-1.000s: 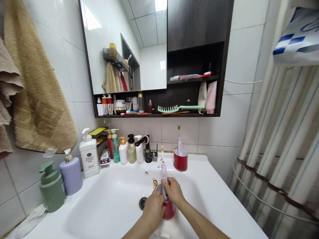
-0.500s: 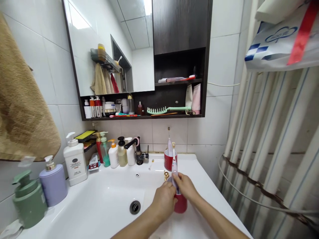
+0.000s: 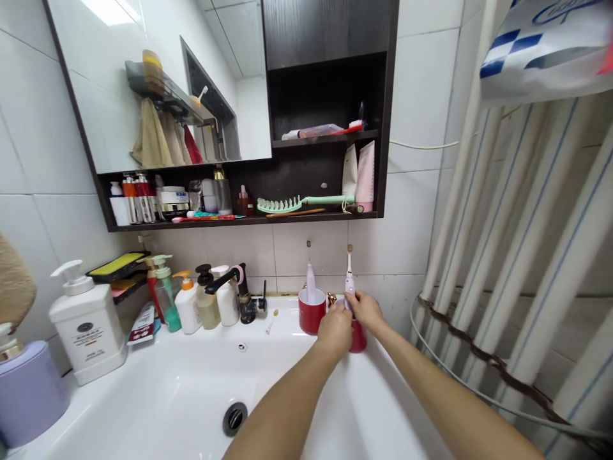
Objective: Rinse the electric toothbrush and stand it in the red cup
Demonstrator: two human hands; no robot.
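1. Head view, hands: The left hand [image 3: 336, 329] curls its fingers against the left side of a glossy red cylindrical cup [image 3: 358, 341]; the right hand [image 3: 368, 311] pinches the slim pink-and-white electric toothbrush [image 3: 349, 279] upright in it.
2. Head view, surroundings: Just left, a second red cup [image 3: 309, 321] stands at the back of the white ceramic sink [image 3: 167, 399]. Whether the held cup touches down is unclear.
3. Head view, handling: Keeping the cup level and the tall toothbrush lightly steadied should prevent tipping or knocking its neighbour.

held cup [image 3: 359, 338] moved beside 2nd cup [image 3: 311, 314], apparently onto ledge [image 3: 288, 308]
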